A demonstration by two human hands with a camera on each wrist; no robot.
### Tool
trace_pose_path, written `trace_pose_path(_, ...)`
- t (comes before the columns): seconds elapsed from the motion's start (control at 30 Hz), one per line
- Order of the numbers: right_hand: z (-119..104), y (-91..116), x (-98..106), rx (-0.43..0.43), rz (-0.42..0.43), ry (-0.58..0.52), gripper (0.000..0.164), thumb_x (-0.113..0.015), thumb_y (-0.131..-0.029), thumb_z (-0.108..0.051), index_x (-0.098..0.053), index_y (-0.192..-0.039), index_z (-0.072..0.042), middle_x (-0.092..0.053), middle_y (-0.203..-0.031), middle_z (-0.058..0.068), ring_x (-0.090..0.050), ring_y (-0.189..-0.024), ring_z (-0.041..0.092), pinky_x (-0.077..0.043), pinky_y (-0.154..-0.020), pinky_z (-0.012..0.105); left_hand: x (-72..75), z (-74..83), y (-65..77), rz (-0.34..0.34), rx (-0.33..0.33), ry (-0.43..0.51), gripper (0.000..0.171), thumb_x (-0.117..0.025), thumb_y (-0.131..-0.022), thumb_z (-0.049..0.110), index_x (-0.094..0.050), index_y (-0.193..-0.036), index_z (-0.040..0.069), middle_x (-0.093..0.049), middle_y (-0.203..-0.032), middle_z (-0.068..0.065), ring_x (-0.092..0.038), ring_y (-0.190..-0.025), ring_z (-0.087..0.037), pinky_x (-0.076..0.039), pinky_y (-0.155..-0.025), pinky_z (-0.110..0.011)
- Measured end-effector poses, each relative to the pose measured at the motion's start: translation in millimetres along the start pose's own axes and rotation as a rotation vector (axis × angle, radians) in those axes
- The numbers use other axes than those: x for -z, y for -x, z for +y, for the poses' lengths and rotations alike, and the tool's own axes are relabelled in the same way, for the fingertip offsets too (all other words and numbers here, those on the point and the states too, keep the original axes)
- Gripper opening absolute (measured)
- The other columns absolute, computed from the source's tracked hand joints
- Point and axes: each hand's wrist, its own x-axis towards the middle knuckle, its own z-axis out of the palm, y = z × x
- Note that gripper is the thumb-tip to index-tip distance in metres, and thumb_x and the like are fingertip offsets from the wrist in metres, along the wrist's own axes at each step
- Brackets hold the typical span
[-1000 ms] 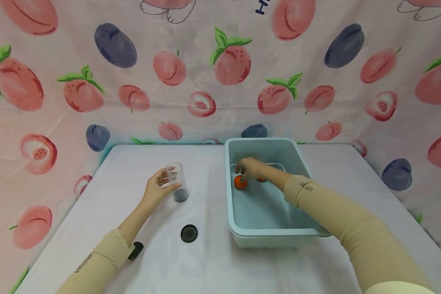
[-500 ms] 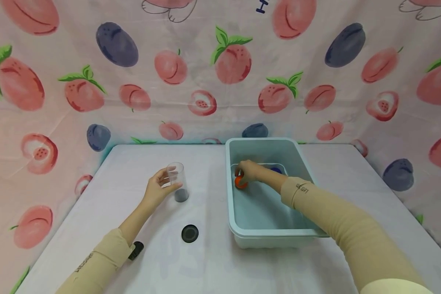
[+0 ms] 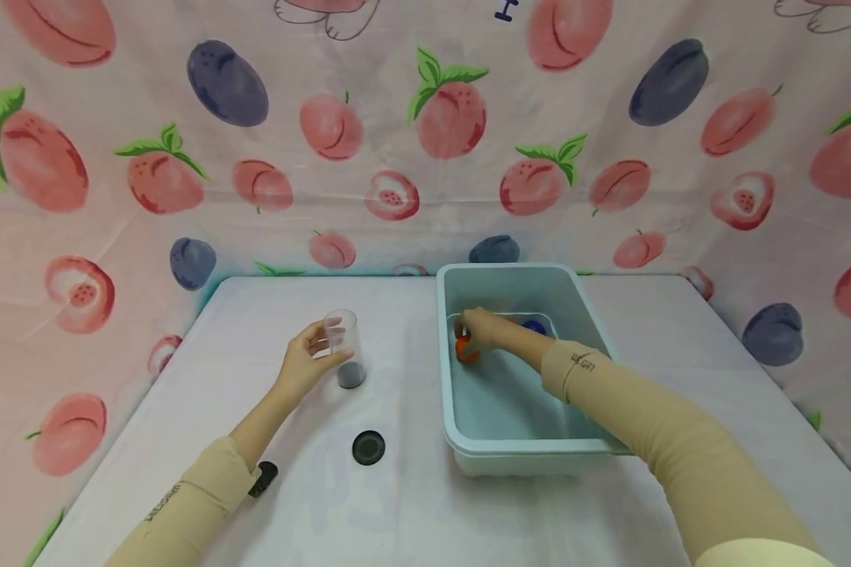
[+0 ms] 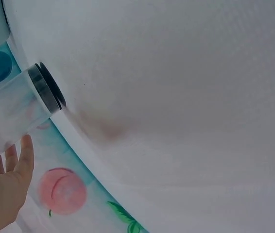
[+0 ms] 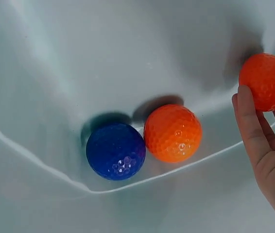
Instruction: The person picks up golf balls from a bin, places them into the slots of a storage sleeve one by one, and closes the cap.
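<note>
My left hand (image 3: 302, 366) grips a clear cylindrical container (image 3: 344, 339) with a dark base, which stands on the white table left of the tub. The left wrist view shows the same container (image 4: 11, 114) at its edge, the fingers round its side. Inside the pale blue tub (image 3: 525, 447), my right hand (image 3: 485, 327) pinches an orange golf ball (image 5: 265, 81) between thumb and fingers at the left wall. A second orange golf ball (image 5: 173, 133) and a blue golf ball (image 5: 116, 151) lie side by side in the tub, partly hidden by the right arm in the head view.
A round black disc (image 3: 369, 447) lies flat on the table in front of the container. Beside the left sleeve is a small black object (image 3: 264, 478), partly covered. A fruit-print cloth (image 3: 397, 118) hangs behind the table.
My right hand has drawn its fingers in around the orange golf ball at the tub's left wall. The blue golf ball has come into sight past the forearm. My left hand keeps its place.
</note>
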Motion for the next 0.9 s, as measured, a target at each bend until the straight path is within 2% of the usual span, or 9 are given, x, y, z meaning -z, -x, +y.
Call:
trace_pose_path(0.2,-1.1,4.9,5.4,-0.019,0.011,-0.003,0.028,-0.071,-0.078,-0.005,-0.065,-0.103,0.005,-0.065,-0.100,0.019,-0.060,-0.086,0.025,-0.053,-0.073,0.029,-0.9,3.9,-1.3,-0.008,0.004,-0.013,0.056,-0.071,-0.082,0.002,-0.048,-0.133,0.000,-0.055,-0.127,-0.025,-0.055,-0.115,-0.038,-0.045,-0.078,-0.008)
trace_pose_path(0.4,0.4,11.1,8.5,-0.036,0.035,0.024,0.027,-0.071,-0.080,-0.008,-0.066,-0.104,0.004,-0.065,-0.101,0.018,-0.059,-0.086,0.024,-0.053,-0.074,0.029,-2.6,9.3,-2.9,-0.024,0.025,-0.018,0.057,-0.071,-0.082,0.006,-0.048,-0.134,0.004,-0.055,-0.129,-0.022,-0.054,-0.116,-0.035,-0.045,-0.079,-0.009)
trace_pose_path(0.6,2.7,15.9,12.4,-0.016,0.059,0.005,0.029,-0.071,-0.079,-0.009,-0.066,-0.104,0.005,-0.065,-0.102,0.019,-0.060,-0.087,0.026,-0.053,-0.073,0.030,-4.4,13.8,-3.5,-0.029,0.013,-0.022,0.057,-0.072,-0.082,0.007,-0.049,-0.133,0.004,-0.055,-0.128,-0.023,-0.054,-0.116,-0.035,-0.046,-0.079,-0.009)
trace_pose_path(0.9,8.9,20.5,20.6,-0.003,0.096,-0.012,0.030,-0.070,-0.079,-0.009,-0.065,-0.106,0.005,-0.063,-0.105,0.020,-0.060,-0.093,0.029,-0.053,-0.080,0.035,-8.0,23.3,-7.3,-0.038,-0.006,-0.028,0.058,-0.072,-0.082,0.006,-0.048,-0.134,0.002,-0.053,-0.129,-0.025,-0.053,-0.118,-0.037,-0.046,-0.080,-0.011)
